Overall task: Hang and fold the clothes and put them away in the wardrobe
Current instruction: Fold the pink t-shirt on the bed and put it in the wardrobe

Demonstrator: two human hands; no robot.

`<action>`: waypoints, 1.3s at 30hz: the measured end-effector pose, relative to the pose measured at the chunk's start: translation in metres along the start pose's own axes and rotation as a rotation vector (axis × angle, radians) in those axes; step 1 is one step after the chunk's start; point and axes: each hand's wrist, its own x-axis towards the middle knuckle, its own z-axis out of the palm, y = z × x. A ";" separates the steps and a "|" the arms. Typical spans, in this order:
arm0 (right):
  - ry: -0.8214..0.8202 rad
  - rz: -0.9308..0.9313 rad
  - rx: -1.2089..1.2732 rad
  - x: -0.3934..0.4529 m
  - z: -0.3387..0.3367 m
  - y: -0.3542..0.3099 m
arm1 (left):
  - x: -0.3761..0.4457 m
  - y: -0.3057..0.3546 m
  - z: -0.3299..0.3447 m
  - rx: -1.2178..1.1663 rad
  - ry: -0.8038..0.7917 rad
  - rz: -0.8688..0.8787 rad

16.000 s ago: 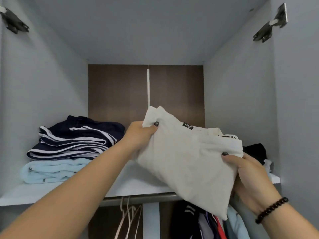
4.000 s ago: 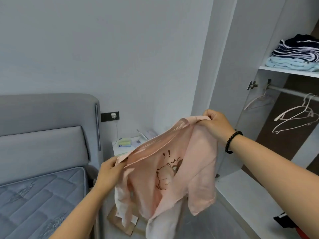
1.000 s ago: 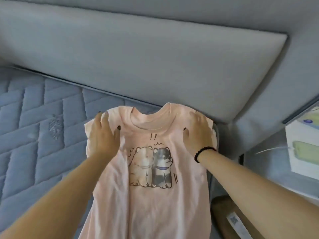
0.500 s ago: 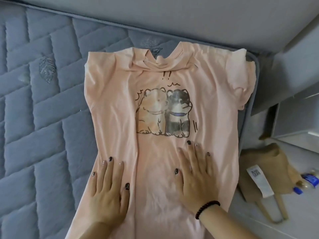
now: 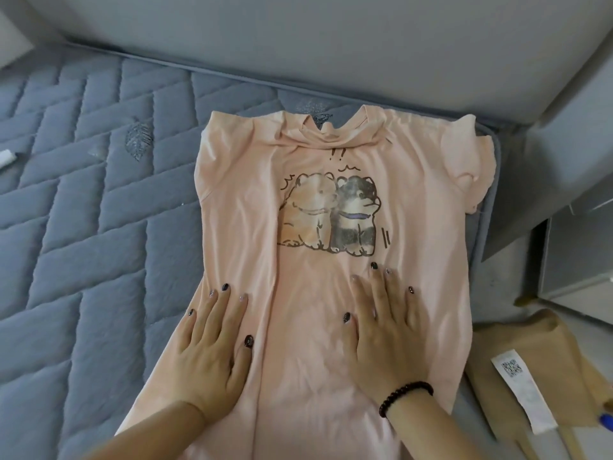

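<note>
Across the quilted mattress (image 5: 83, 210), left hand (image 5: 212, 353) and right hand (image 5: 388, 333) pressed flat, fingers spread, gripping nothing, smoothing the pink T-shirt (image 5: 331, 293) at frame centre for folding.

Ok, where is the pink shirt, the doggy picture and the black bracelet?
pink shirt (image 5: 308, 376), head view, plain fabric between the hands.
doggy picture (image 5: 328, 217), head view, where the two dogs meet.
black bracelet (image 5: 406, 395), head view, beads across the right wrist.
</note>
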 end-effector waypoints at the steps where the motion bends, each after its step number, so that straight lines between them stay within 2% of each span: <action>1: -0.009 0.017 -0.012 -0.001 -0.001 -0.002 | -0.001 -0.001 0.001 -0.001 0.010 0.003; 7: -0.030 0.155 -0.052 -0.049 -0.004 -0.038 | -0.004 -0.007 0.010 -0.060 0.060 0.000; 13: -0.055 0.194 -0.121 -0.150 -0.007 -0.099 | -0.013 -0.011 0.006 -0.142 0.057 0.030; 17: -0.226 0.181 -0.116 -0.196 -0.009 -0.134 | -0.052 -0.026 0.007 -0.202 -0.041 0.141; 20: -0.375 0.149 -0.058 -0.216 0.000 -0.138 | -0.107 -0.052 0.010 -0.163 -0.074 0.319; 24: -0.423 0.122 -0.129 -0.232 0.001 -0.145 | -0.168 -0.096 0.010 -0.196 -0.011 0.514; 30: -0.416 0.125 -0.158 -0.241 -0.006 -0.149 | -0.170 -0.115 -0.014 -0.242 0.177 0.542; 33: -0.407 0.113 -0.158 -0.243 -0.009 -0.148 | -0.163 -0.119 -0.027 -0.362 0.166 0.489; 36: -0.393 0.088 -0.146 -0.243 -0.011 -0.146 | -0.161 -0.129 -0.038 -0.550 0.155 0.256; 39: -0.339 0.094 -0.110 -0.240 -0.015 -0.142 | -0.158 -0.156 -0.056 -0.639 0.230 0.043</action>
